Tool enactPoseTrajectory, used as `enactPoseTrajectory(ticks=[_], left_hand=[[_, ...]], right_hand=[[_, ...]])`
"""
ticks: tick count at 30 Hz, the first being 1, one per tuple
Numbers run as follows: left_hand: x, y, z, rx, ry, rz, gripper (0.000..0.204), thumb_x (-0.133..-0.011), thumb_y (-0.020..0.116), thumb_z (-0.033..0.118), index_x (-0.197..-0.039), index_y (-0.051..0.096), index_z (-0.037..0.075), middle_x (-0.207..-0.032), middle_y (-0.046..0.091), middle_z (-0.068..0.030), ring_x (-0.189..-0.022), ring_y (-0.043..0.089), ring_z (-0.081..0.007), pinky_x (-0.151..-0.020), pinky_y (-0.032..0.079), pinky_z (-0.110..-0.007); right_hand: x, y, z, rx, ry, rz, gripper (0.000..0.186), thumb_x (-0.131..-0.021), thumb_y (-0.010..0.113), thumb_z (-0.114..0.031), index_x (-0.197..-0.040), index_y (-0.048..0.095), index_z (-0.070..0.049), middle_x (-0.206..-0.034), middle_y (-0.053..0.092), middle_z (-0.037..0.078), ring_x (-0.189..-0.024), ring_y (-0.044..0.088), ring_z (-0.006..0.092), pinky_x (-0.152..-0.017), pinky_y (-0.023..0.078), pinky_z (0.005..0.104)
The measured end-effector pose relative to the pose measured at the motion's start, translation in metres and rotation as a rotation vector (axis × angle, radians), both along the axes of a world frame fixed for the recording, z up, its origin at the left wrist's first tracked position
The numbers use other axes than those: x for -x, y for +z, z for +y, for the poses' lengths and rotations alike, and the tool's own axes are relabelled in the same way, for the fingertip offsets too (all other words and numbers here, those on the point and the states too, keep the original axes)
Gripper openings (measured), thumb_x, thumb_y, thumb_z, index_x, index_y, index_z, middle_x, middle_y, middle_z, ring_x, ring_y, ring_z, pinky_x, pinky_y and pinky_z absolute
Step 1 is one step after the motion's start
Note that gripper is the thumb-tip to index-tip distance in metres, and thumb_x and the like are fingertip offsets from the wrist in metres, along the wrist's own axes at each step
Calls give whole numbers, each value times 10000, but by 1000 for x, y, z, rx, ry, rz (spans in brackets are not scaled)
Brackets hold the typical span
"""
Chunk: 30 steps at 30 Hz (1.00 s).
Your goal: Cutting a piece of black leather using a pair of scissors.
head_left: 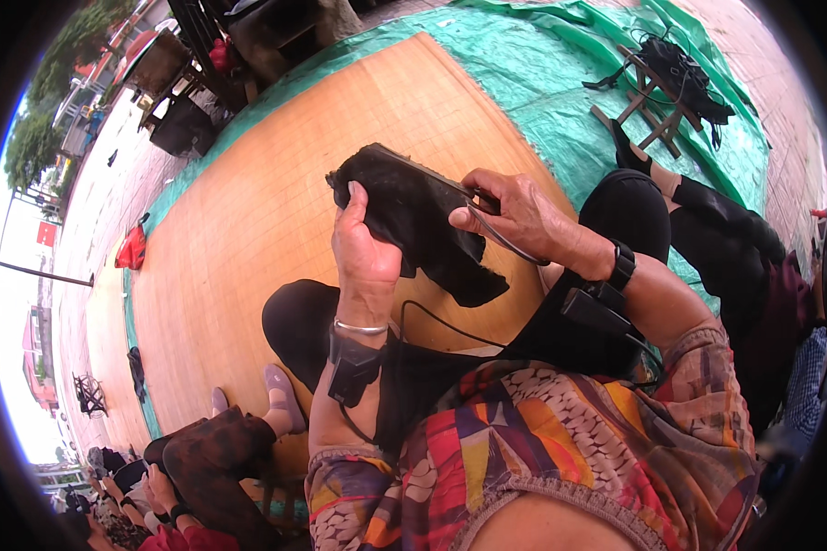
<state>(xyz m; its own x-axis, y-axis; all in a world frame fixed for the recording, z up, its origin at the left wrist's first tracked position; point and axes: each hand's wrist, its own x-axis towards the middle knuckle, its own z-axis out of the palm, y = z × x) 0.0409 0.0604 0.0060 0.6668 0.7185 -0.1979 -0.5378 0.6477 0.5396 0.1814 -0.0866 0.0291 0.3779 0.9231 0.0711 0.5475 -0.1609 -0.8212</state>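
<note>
In front of me, above the wooden board, is a floppy black piece of cloth or hide with ragged edges. My left hand is closed on its left side, thumb on top and the other fingers hidden behind it. Along its upper edge lies a long, narrow grey-brown strip, perhaps a blade or a stick. My right hand is closed round a dark handle at the strip's right end. Whether handle and strip are one tool I cannot make out.
A big wooden board lies on a green tarp. Seated people are at the lower left and right. A black bag rests on a wooden stool at the upper right. A thin cable runs across my lap.
</note>
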Motion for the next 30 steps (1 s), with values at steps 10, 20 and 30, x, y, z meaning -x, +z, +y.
enactPoseTrajectory(ticks=[10, 20, 30], left_hand=[[1, 1, -1, -10, -4, -14, 298, -948, 467, 201, -1157, 533, -1, -1169, 581, -121, -1085, 544, -274, -977, 411, -417], [8, -3, 9, 77, -186, -200, 308, -952, 454, 202, -1163, 532, -8, -1223, 551, -122, -1146, 498, -284, -1028, 349, -443], [7, -6, 10, 73, -204, -247, 319, -952, 449, 200, -1177, 520, -15, -1238, 539, -125, -1160, 486, -287, -1038, 334, -451]], right_hand=[[-5, -2, 4, -93, -91, -83, 521, -818, 596, -519, -889, 564, -4, -524, 415, 24, -490, 417, 116, -466, 345, 289], [-20, -3, 2, -42, -156, 27, 612, -827, 527, -600, -900, 580, 6, -568, 439, 25, -527, 409, 112, -499, 343, 298], [-5, -9, 1, 74, -63, -190, 523, -791, 622, -518, -916, 579, -12, -644, 587, 119, -594, 582, 240, -547, 421, 364]])
